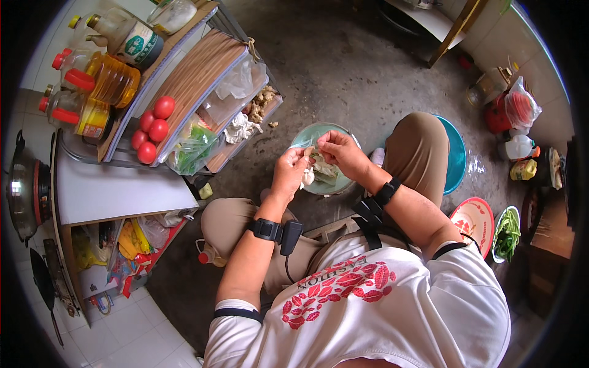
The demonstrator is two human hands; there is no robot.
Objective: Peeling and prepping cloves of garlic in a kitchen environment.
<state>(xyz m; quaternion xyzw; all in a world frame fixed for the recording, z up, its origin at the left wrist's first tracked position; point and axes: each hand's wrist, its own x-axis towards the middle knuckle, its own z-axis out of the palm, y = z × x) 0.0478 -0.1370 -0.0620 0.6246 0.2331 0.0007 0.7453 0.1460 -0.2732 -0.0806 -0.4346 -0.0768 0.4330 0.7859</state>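
My left hand (290, 173) is closed, its thumb and fingers pinched together at the tips. A whitish garlic bulb (307, 178) shows just below those fingers and appears to be in the same hand. Close beside it, my right hand (343, 154) is closed in a pinch; what lies between its fingertips is too small to make out. Both hands are over a pale green basin (302, 137) on the floor. Pale, leafy-looking scraps (325, 170) lie inside it, partly hidden by my hands.
At the left, a shelf rack holds tomatoes (158, 130), bagged greens (193, 147), ginger (264, 98) and oil bottles (116, 80). A blue basin (454, 156) stands beyond my right knee. Further right are a red-rimmed basin (472, 221) and a bowl of green beans (507, 236).
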